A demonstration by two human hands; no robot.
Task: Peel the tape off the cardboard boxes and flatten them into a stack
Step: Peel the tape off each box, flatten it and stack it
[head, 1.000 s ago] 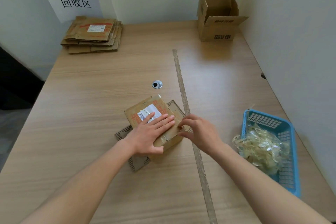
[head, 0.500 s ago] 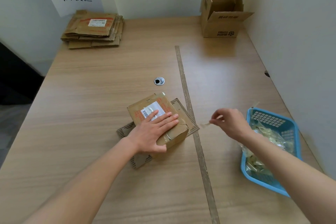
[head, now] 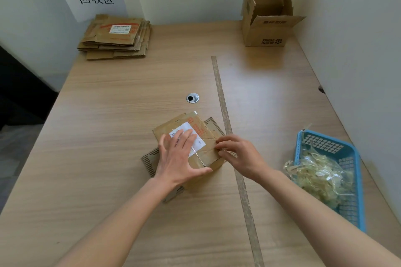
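Back from the basket, right hand apparently picks taped box.

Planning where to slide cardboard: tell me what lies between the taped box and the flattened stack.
Head view: only bare table between the taped box and flattened stack.

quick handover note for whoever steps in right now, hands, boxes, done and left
Left hand lies flat on the taped box, holding it down. Right hand is at the box's right edge, fingers picking at the tape.
Done: flat stack far left; peeled tape in the blue basket.
Left: finish peeling and flatten this box, then the open box far right.
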